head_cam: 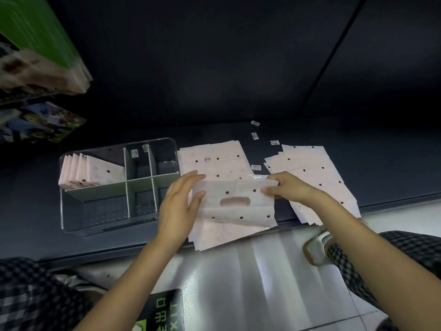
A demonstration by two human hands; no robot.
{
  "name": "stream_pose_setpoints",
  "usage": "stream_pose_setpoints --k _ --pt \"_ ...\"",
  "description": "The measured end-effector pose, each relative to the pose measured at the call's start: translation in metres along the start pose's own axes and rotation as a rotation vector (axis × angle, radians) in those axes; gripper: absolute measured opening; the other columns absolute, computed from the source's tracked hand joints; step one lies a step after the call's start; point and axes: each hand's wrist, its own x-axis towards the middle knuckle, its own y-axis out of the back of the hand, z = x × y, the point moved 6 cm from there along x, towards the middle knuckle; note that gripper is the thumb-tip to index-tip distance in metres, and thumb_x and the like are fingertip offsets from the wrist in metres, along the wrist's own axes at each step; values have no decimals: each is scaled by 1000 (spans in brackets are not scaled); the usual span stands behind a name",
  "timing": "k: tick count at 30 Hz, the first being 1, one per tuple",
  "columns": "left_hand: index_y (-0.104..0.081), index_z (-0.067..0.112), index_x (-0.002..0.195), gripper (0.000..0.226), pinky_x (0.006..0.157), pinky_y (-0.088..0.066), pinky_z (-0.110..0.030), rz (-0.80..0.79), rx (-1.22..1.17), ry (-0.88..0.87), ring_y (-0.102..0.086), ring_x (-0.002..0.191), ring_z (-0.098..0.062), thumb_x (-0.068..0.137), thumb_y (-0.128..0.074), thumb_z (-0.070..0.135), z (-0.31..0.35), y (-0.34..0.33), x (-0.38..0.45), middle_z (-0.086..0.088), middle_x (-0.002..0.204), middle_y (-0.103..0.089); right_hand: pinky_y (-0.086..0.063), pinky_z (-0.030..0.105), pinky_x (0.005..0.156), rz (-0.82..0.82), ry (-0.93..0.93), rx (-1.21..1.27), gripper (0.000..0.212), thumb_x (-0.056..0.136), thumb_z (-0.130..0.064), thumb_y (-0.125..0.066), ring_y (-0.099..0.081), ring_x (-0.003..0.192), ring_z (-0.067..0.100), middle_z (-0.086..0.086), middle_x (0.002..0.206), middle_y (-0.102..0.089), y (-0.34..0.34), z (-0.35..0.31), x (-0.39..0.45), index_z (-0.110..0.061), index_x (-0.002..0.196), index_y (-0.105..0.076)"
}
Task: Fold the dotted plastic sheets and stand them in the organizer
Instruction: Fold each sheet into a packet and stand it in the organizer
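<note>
Floor sign (158,311) cut off; hands (177,206) hold sheet (235,201).

organizer (71,211) front compartments open from above, folded sheets (95,174) filling back-left compartment
</note>
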Motion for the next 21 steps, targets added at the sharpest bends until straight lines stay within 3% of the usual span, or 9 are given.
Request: stream_pose_setpoints --k 2,4,8,10,12,14,16,18,21 --pt "-61 18 122 31 100 -35 -24 21 80 -121 -45 122 -10 90 -62 15 6 -6 -1 5 133 -53 -51 43 92 105 -37 34 15 89 -9 -62 -64 92 31 18 99 -67 3 10 13 4 97 -65" --pt "-61 16 122 34 107 -31 -28 -76 138 -189 -45 128 -19 89 -64 14 6 -23 -5 0 136 -53 -48 48 96 185 -86 22 20 88 -9 -62 -63 98 34 19 103 -66 4 22 25 7 100 -64" --pt "-53 17 133 41 116 -8 -33 -345 263 -244 -30 140 -23 93 -59 22 -10 -63 -27 -2 147 -41 -46 34 88 276 -155 -42 13 87 -15 -62 -62 101 32 9 95 -64 3 43 44 -5 93 -66" --pt "-38 18 143 48 115 11 -28 -463 339 -233 -12 146 -19 98 -48 30 -26 -80 -40 2 156 -23 -42 29 84 320 -163 -103 18 87 -19 -63 -60 104 30 7 99 -64 2 46 50 -8 102 -65" --pt "-24 21 149 53 113 17 -26 -546 425 -232 0 147 -14 100 -38 37 -38 -93 -51 6 159 -8 -40 28 86 439 -132 -182 32 88 -22 -62 -54 112 28 8 113 -61 4 44 49 -10 117 -58" --pt "-26 20 148 55 117 7 -30 -572 482 -240 -6 147 -17 99 -42 38 -43 -97 -55 5 158 -12 -39 30 90 610 -35 -234 39 90 -21 -60 -46 118 28 9 126 -53 4 36 37 -11 127 -51" --pt "-42 14 141 56 116 -16 -40 -546 535 -282 -29 141 -24 92 -57 35 -37 -96 -55 -2 152 -33 -37 27 91 649 123 -315 37 92 -16 -56 -44 120 27 8 130 -51 -13 22 22 -12 128 -51" --pt "-46 13 139 58 114 -24 -42 -544 575 -332 -36 138 -25 89 -61 38 -32 -100 -55 -3 148 -39 -37 27 99 530 306 -446 36 93 -13 -54 -46 124 26 8 134 -52 -47 9 4 -9 129 -53" --pt "-62 12 124 63 100 -45 -39 -568 612 -375 -54 123 -22 73 -77 45 -27 -104 -55 -3 133 -57 -40 43 105 369 566 -743 41 89 -16 -61 -50 126 27 12 135 -53 -111 2 -24 -3 128 -56"
